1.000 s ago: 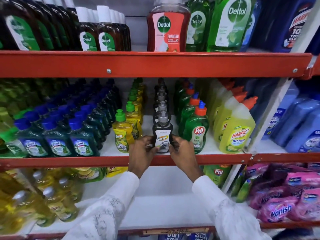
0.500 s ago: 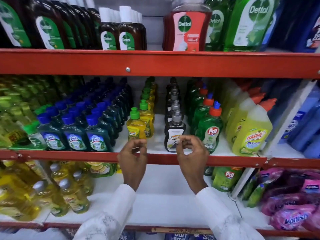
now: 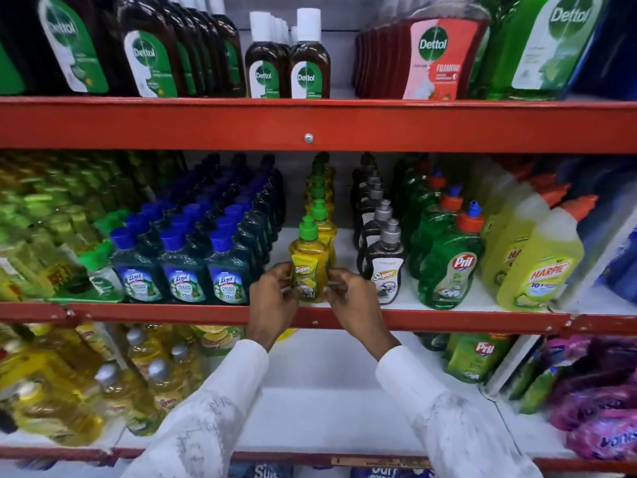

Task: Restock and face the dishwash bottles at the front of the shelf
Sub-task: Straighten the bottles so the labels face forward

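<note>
Now both hands, left hand [image 3: 275, 298] and right hand [image 3: 355, 298], clasp the yellow Super bottle [image 3: 307, 267] at the shelf lip [image 3: 448, 320]; over-pulling could tip it off.

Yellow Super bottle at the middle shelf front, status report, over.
Left hand and right hand both gripping the yellow green-capped Super dishwash bottle. Bottle upright at the red shelf lip, label forward. Nothing blocking; black Super pump bottle stands clear alongside.

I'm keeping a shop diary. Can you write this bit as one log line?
step: facing | left hand + right hand: gripping yellow Super bottle | spot: middle shelf front
</note>
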`<state>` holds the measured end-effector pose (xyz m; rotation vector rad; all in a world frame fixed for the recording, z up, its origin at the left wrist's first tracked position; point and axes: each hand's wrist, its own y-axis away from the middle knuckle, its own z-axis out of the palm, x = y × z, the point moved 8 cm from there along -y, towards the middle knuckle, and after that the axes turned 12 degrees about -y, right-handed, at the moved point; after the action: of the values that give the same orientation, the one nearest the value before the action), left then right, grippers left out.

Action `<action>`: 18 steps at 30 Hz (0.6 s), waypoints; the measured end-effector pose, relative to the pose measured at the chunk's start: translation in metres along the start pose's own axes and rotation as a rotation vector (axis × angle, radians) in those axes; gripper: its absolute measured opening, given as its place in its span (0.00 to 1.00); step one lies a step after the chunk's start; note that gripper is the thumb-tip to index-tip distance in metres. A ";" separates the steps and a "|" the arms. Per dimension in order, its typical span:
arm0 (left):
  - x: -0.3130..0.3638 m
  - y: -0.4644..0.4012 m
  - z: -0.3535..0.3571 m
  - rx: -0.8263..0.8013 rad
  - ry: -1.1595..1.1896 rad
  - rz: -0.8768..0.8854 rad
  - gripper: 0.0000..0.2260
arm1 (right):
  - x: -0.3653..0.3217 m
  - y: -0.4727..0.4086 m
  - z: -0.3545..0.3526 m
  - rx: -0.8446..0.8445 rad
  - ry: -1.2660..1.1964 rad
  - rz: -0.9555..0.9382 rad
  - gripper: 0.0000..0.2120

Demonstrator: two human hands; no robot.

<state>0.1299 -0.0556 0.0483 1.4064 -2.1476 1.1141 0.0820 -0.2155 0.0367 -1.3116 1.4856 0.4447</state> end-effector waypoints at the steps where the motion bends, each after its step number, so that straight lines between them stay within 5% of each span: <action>1: 0.000 0.000 0.002 -0.014 0.007 0.005 0.18 | 0.001 0.001 -0.002 0.018 -0.014 0.004 0.15; 18: -0.007 0.000 0.013 -0.062 0.126 -0.003 0.21 | 0.002 0.007 -0.006 0.056 -0.074 0.034 0.15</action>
<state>0.1348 -0.0606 0.0354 1.2774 -2.0725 1.0945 0.0732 -0.2195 0.0347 -1.2151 1.4506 0.4659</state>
